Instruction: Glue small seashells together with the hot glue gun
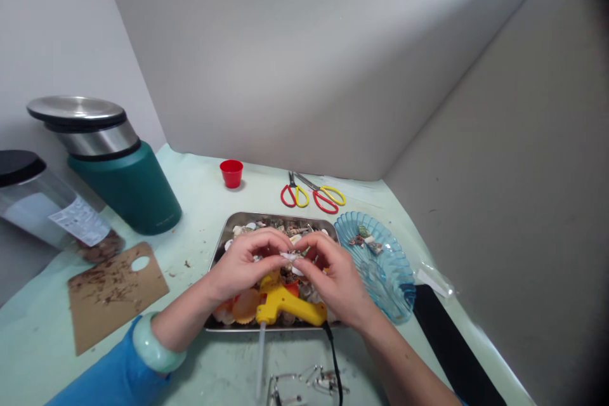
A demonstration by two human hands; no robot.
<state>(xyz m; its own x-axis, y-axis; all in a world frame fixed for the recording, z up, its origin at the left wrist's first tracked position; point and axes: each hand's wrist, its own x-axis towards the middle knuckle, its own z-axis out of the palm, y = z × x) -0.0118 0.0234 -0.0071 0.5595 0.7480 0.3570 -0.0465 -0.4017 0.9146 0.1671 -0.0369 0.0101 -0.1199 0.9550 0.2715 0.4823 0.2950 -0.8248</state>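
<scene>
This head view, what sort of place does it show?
Probably a craft corner: a yellow plastic glue gun lies over a rectangular metal tray of shells, with red-and-yellow-handled metal scissors behind.

Pale-grn tbl [200, 190] w/ metal tray [228, 330], red cup [231, 175], scissors [316, 189], blue dish [390, 273]

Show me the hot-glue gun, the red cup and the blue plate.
Yellow hot-glue gun [295, 306]: head view, on its handle.
Red cup [231, 175]: head view, outer wall.
Blue plate [391, 268]: head view, bare ribbed surface.
</scene>
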